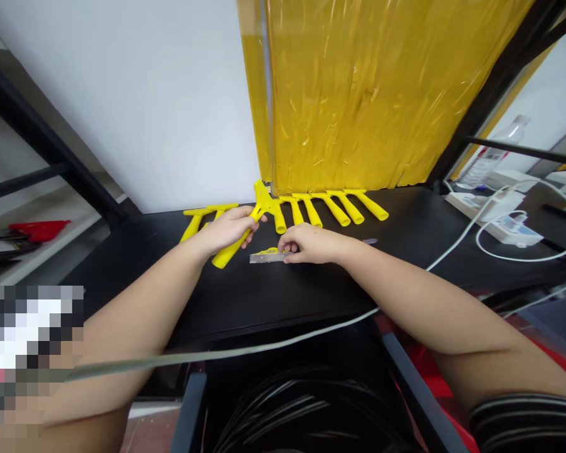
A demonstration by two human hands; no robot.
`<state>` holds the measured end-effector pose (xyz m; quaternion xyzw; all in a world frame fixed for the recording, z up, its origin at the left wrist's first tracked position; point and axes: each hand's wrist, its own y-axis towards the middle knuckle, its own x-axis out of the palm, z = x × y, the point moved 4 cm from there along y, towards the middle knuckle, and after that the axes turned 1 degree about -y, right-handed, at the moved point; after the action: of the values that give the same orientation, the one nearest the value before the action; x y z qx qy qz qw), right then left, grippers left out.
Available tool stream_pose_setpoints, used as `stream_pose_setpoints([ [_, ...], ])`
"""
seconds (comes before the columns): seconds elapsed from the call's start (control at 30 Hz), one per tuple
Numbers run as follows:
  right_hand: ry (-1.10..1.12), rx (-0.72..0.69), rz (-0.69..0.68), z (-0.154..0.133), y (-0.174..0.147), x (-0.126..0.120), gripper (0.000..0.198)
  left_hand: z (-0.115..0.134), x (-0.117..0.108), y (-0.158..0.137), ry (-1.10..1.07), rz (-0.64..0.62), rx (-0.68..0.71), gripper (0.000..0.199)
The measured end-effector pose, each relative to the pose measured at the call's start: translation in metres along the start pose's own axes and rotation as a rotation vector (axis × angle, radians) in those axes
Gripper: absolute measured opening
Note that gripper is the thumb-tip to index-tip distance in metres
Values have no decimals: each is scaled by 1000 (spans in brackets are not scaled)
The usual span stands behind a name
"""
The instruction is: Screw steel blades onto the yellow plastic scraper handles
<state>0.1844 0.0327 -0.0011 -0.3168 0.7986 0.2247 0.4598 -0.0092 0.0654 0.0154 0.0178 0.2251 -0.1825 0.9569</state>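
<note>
My left hand [233,228] is wrapped round a yellow plastic T-shaped handle [233,248], which is tilted with its forked head up and its hollow grip end low to the left. My right hand [306,243] pinches a flat grey metal-looking strip [266,257] with yellow along its upper side, just above the black tabletop [264,292]. Its exact kind is too small to tell. Several more yellow T-shaped handles [337,211] lie side by side behind my hands, heads against the back panel. Others [193,223] lie to the left, partly hidden by my left hand.
A yellow-wrapped panel [358,94] and a white board [170,107] stand behind the table. On the right are a power strip [500,220], white cables and a plastic bottle [493,154]. A pale cable [264,348] crosses in front of me. A small dark object [370,241] lies beyond my right wrist.
</note>
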Motion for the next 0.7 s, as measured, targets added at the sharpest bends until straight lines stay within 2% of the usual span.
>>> stream_pose_setpoints([
  [0.2, 33, 105, -19, 4, -2, -3, 16, -7, -2, 0, 206, -16, -23, 17],
  [0.37, 37, 113, -9, 6, -3, -5, 18, -12, -8, 4, 261, -30, 3, 11],
  [0.5, 181, 90, -8, 11, -3, -8, 9, -14, -12, 4, 277, -55, 38, 20],
  [0.6, 305, 56, 97, 20, -4, -19, 5, -13, -13, 2, 284, -76, 69, 36],
  [0.7, 549, 36, 184, 31, -5, -30, 16, -13, -12, 2, 278, -91, 134, 41],
])
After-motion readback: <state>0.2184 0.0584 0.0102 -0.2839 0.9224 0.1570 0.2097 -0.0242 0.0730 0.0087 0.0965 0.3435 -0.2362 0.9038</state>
